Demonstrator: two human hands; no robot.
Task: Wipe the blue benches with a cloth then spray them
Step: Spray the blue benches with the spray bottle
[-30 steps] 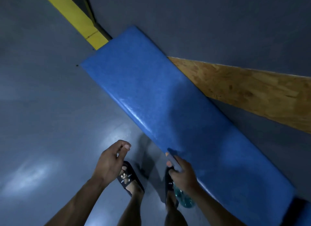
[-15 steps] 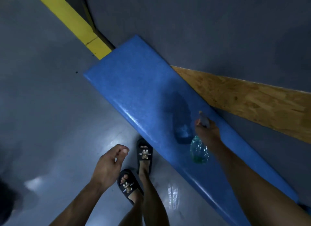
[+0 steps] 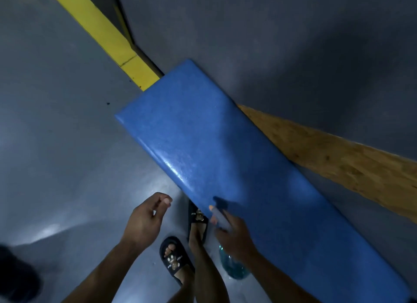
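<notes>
A long blue bench (image 3: pixel 216 149) runs from the upper middle to the lower right, its near edge shiny with wet specks. My right hand (image 3: pixel 234 237) grips a spray bottle (image 3: pixel 233 267) by its neck at the bench's near edge. The bottle's body holds blue-green liquid and its pale nozzle points up toward the bench top. My left hand (image 3: pixel 146 219) hovers over the floor left of the bench, fingers loosely curled, holding nothing. No cloth is in view.
Grey glossy floor (image 3: pixel 67 167) lies to the left. My feet in dark slippers (image 3: pixel 174 258) stand by the bench edge. A yellow beam (image 3: pixel 108 36) continues beyond the bench's far end. A chipboard panel (image 3: pixel 338 158) leans against the grey wall behind.
My right hand pulled the spray bottle back from above the bench's middle to its near edge. The view shifted and my feet stepped. The left hand stayed about where it was.
</notes>
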